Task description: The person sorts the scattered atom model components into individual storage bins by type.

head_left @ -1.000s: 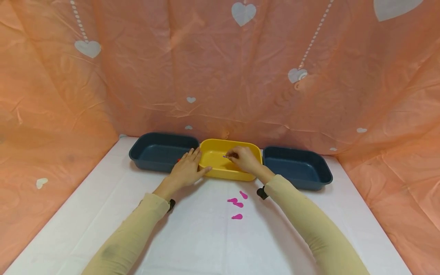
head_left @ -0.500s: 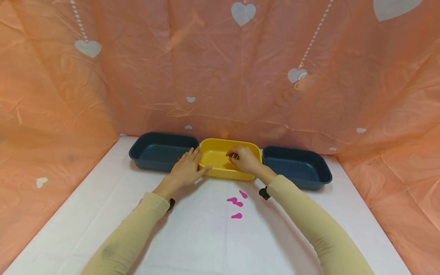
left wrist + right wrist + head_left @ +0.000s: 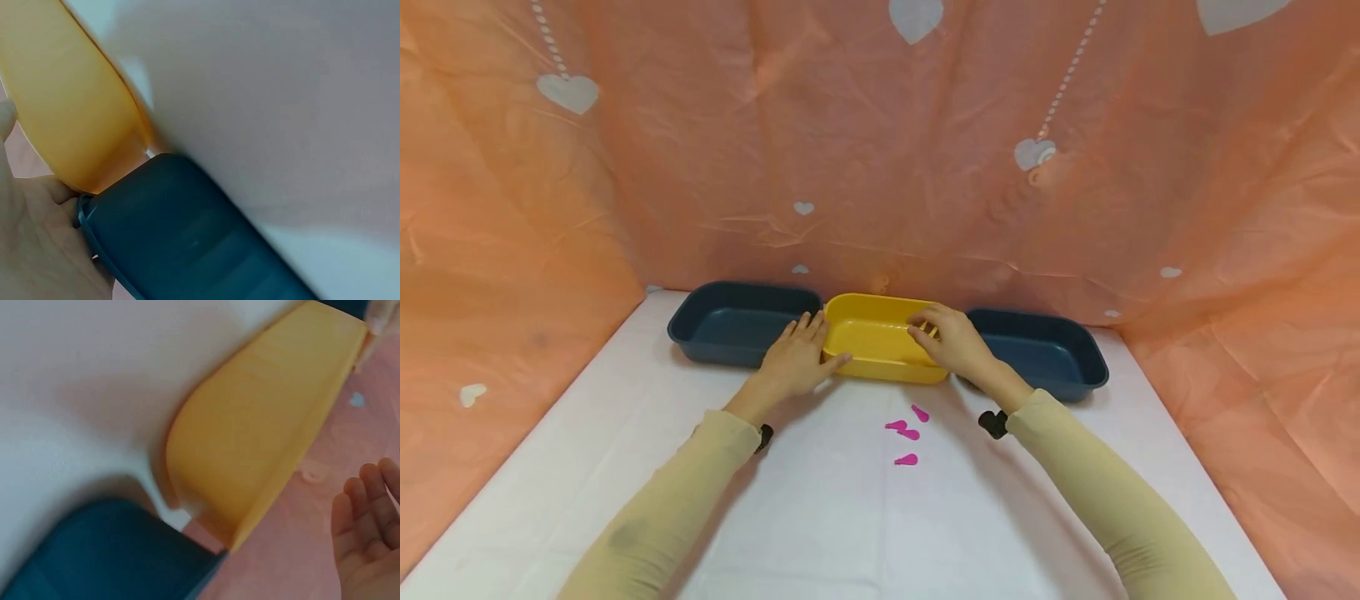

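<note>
- White tabletop (image 3: 820,517) backed by orange cloth (image 3: 850,125).
- Left hand (image 3: 793,358) splayed across yellow bin (image 3: 880,369) and blue bin (image 3: 718,353).
- Right hand (image 3: 955,342) held above yellow bin, fingers relaxed, thumb apart.

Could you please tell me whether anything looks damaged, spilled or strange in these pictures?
Only a dark smudge on the left sleeve stands out against otherwise plain beige fabric; I cannot tell if it is a stain. The four pink pieces lie loose on the white table, but I see no spill or damage.
</note>
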`<state>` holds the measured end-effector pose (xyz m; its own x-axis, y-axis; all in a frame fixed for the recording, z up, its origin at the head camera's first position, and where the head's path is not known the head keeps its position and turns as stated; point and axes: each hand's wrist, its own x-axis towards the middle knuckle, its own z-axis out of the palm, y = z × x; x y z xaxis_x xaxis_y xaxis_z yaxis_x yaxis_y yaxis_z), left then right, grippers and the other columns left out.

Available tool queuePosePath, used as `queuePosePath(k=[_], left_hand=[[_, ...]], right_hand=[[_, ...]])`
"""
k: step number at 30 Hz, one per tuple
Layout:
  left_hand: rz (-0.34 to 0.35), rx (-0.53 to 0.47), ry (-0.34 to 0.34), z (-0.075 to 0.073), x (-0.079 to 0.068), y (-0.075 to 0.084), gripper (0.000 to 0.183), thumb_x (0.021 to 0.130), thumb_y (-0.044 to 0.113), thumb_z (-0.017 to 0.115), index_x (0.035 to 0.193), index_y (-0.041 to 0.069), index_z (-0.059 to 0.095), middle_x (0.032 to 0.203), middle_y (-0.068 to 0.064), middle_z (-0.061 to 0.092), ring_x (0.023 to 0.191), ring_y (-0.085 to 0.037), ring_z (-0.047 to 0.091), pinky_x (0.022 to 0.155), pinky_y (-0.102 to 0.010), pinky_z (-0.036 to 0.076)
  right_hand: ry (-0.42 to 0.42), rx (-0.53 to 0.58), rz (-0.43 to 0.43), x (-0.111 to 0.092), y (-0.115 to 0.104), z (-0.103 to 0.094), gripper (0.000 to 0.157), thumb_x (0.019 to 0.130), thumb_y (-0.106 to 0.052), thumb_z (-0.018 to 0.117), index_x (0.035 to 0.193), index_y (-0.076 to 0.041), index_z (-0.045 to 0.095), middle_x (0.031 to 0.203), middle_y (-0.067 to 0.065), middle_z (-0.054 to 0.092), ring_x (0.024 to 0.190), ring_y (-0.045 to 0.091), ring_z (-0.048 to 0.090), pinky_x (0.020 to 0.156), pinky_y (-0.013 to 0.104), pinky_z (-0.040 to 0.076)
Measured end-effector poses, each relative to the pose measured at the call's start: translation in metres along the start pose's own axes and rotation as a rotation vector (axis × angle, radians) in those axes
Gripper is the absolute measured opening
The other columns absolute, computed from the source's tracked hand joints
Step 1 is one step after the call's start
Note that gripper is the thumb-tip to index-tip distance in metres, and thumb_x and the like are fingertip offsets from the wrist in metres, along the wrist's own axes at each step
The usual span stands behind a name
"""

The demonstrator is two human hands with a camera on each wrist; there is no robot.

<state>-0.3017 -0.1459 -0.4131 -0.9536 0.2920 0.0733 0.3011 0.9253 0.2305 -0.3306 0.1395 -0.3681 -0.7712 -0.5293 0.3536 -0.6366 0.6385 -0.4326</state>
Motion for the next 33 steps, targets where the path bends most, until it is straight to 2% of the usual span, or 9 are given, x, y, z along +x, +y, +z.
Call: queuePosePath(k=[6,10,14,17,21,24,28,33], left_hand=[[0.005,0.018,0.018,0.0,-0.003,-0.004,0.089,0.105,0.062,0.046,0.161,-0.004,0.028,0.171,-0.02,0.018,0.159,-0.04,0.015,0.129,-0.054,0.01],[0.028,0.039,0.059,0.002,-0.004,-0.004,0.085,0.106,0.06,0.046,0.161,-0.003,0.031,0.171,-0.019,0.02,0.158,-0.039,0.017,0.128,-0.056,0.011],[0.062,0.032,0.102,0.003,-0.009,0.002,0.079,0.107,0.055,0.048,0.16,-0.001,0.034,0.17,-0.017,0.026,0.158,-0.037,0.02,0.128,-0.057,0.013],[0.11,0.016,0.159,0.003,-0.014,0.008,0.07,0.106,0.047,0.053,0.158,0.001,0.042,0.166,-0.017,0.034,0.155,-0.038,0.028,0.127,-0.058,0.019],[0.205,-0.022,0.278,0.006,-0.021,0.019,0.058,0.103,0.033,0.064,0.149,0.0,0.055,0.158,-0.017,0.049,0.146,-0.037,0.045,0.121,-0.056,0.034],[0.288,-0.065,0.347,0.01,-0.025,0.028,0.048,0.098,0.023,0.07,0.14,0.0,0.063,0.146,-0.016,0.061,0.135,-0.034,0.056,0.113,-0.053,0.044],[0.394,-0.117,0.356,0.019,-0.029,0.039,0.035,0.095,0.018,0.075,0.125,0.002,0.07,0.128,-0.012,0.069,0.121,-0.031,0.063,0.104,-0.05,0.052],[0.49,-0.127,0.318,0.027,-0.032,0.052,0.025,0.093,0.016,0.077,0.116,0.007,0.074,0.117,-0.006,0.069,0.112,-0.026,0.063,0.102,-0.045,0.053]], right_hand=[[0.085,0.013,0.003,-0.021,0.0,-0.014,0.025,0.101,-0.016,0.07,0.12,0.0,0.073,0.113,0.013,0.069,0.096,0.029,0.067,0.082,0.045,0.06],[0.182,0.027,-0.022,-0.036,0.007,-0.023,0.024,0.1,-0.013,0.07,0.119,0.001,0.073,0.115,0.015,0.069,0.094,0.031,0.067,0.08,0.045,0.059],[0.28,0.054,-0.013,-0.053,0.018,-0.034,0.023,0.1,-0.01,0.07,0.119,0.002,0.073,0.116,0.015,0.069,0.095,0.029,0.066,0.081,0.05,0.06],[0.354,0.054,0.01,-0.066,0.027,-0.043,0.023,0.099,-0.01,0.071,0.119,0.0,0.074,0.117,0.014,0.069,0.097,0.029,0.067,0.081,0.051,0.059],[0.454,0.022,0.048,-0.086,0.044,-0.055,0.024,0.098,-0.008,0.072,0.12,0.0,0.074,0.117,0.016,0.07,0.1,0.032,0.066,0.082,0.046,0.055],[0.505,-0.022,0.083,-0.102,0.059,-0.062,0.027,0.097,-0.007,0.072,0.123,0.001,0.073,0.121,0.019,0.068,0.109,0.037,0.064,0.087,0.048,0.052],[0.504,-0.086,0.15,-0.124,0.078,-0.071,0.034,0.1,-0.011,0.068,0.131,0.002,0.068,0.134,0.023,0.063,0.126,0.044,0.056,0.103,0.06,0.045],[0.397,-0.14,0.252,-0.148,0.097,-0.082,0.05,0.105,-0.022,0.063,0.146,0.004,0.054,0.151,0.026,0.05,0.141,0.05,0.041,0.113,0.069,0.032]])
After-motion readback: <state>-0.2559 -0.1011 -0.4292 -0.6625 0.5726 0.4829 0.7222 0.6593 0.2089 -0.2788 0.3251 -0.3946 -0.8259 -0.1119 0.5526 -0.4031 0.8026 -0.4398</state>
